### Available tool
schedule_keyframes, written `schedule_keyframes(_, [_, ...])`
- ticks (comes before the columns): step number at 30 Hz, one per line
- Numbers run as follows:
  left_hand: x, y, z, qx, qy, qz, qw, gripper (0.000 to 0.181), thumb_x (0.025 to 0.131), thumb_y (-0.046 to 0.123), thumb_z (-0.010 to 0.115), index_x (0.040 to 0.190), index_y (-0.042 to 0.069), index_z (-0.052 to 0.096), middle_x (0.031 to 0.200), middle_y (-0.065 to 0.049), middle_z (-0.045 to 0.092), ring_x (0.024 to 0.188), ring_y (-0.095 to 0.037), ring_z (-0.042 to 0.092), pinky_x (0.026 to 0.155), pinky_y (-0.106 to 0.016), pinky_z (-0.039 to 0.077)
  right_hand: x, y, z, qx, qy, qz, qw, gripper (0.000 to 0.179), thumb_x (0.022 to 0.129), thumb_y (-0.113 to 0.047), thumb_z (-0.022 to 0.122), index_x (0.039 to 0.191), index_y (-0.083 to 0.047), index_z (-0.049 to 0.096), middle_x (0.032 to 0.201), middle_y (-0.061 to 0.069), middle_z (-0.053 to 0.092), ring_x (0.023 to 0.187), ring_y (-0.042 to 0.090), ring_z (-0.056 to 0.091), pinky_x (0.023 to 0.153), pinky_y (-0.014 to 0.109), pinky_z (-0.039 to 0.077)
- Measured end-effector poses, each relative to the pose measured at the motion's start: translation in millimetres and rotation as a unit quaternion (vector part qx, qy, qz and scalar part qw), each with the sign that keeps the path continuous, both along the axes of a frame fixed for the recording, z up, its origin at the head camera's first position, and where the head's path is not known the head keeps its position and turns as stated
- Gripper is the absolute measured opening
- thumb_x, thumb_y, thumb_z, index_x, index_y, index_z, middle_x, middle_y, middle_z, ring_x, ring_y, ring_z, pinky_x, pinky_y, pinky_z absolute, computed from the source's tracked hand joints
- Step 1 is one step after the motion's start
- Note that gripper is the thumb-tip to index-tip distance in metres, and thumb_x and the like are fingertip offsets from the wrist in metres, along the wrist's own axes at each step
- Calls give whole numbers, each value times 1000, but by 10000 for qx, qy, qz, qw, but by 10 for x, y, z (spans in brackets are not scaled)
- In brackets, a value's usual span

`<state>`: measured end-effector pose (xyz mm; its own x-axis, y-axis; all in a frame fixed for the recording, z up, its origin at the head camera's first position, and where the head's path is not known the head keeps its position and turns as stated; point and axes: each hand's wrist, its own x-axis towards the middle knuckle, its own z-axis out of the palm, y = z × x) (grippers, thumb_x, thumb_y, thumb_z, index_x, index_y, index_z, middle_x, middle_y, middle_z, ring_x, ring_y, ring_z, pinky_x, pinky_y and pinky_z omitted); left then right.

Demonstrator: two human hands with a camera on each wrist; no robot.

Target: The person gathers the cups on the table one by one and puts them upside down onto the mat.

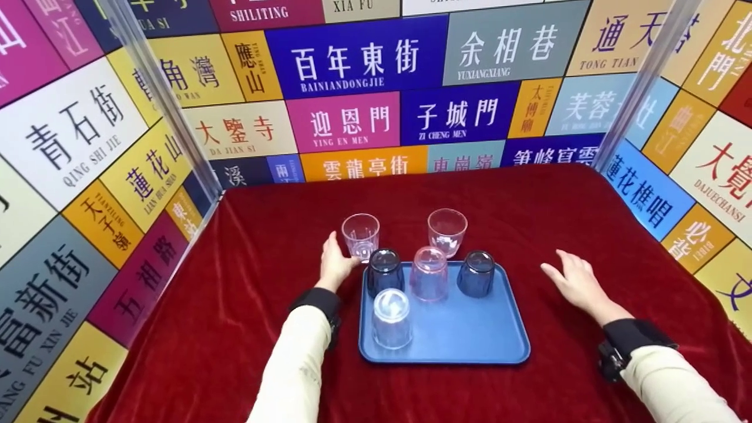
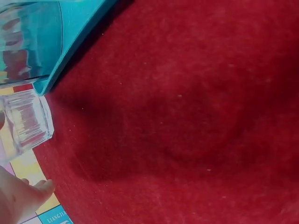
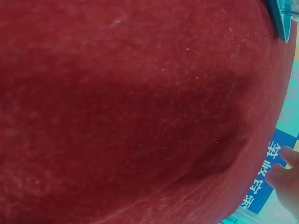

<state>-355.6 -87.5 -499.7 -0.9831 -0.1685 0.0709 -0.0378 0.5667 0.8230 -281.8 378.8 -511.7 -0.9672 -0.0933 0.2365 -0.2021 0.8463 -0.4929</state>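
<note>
My left hand [image 1: 337,264] reaches beside an upright clear glass [image 1: 361,235] at the tray's back left corner, thumb and fingers spread. In the left wrist view its fingers [image 2: 28,196] stand apart from that clear glass [image 2: 29,119]; whether the thumb touches it I cannot tell. Another upright clear glass [image 1: 447,232] stands behind the blue tray [image 1: 470,335]. Upside down on the tray are a dark blue glass [image 1: 385,273], a pink glass [image 1: 429,274], a dark glass [image 1: 476,274] and a clear glass [image 1: 392,320]. My right hand [image 1: 578,285] hovers right of the tray, holding nothing, fingers extended.
Dark red cloth [image 1: 235,329] covers the table under the tray. Panels with street names [image 1: 355,59] surround the table at the back and both sides. Clear upright posts [image 1: 170,100] stand at the back corners.
</note>
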Motion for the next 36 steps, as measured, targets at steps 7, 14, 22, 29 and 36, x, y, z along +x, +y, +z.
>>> schedule_keyframes(7, [-198, 150, -108, 696, 213, 59, 9973, 91, 66, 11, 79, 137, -9, 25, 135, -30, 37, 126, -38, 37, 106, -40, 29, 158, 50, 68, -90, -12, -39, 10000, 60, 95, -27, 45, 128, 21, 30, 127, 42, 32, 119, 53, 26, 100, 61, 14])
schedule_keyframes(14, [-405, 241, -230, 1896, 1182, 36, 9747, 97, 52, 6, 84, 131, -10, 30, 127, -30, 44, 119, -38, 43, 103, -42, 33, 266, 111, 89, -123, 21, -110, 9999, 60, 94, -26, 46, 128, 21, 30, 126, 42, 33, 119, 53, 26, 100, 61, 15])
schedule_keyframes(22, [-759, 279, -764, 2217, 1277, 267, 9663, 106, 54, 12, 86, 138, -3, 23, 133, -26, 42, 121, -33, 42, 104, -35, 32, 349, 186, 109, -136, 111, -162, 9997, 59, 92, -23, 50, 128, 21, 32, 126, 41, 35, 119, 54, 27, 99, 62, 16])
schedule_keyframes(29, [-157, 377, -76, 2124, 1025, 349, 9712, 85, 65, 2, 76, 134, -9, 27, 131, -32, 41, 121, -40, 41, 105, -42, 31, 370, 192, 116, -157, -53, -170, 9997, 60, 93, -23, 49, 129, 20, 30, 128, 41, 33, 120, 53, 26, 100, 61, 15])
schedule_keyframes(36, [-278, 293, -224, 1936, 916, 397, 9760, 94, 62, 21, 83, 132, -8, 29, 130, -32, 42, 120, -39, 42, 103, -42, 33, 375, 203, 145, -213, -101, -168, 9996, 61, 93, -24, 49, 130, 20, 29, 129, 41, 32, 121, 54, 24, 100, 62, 15])
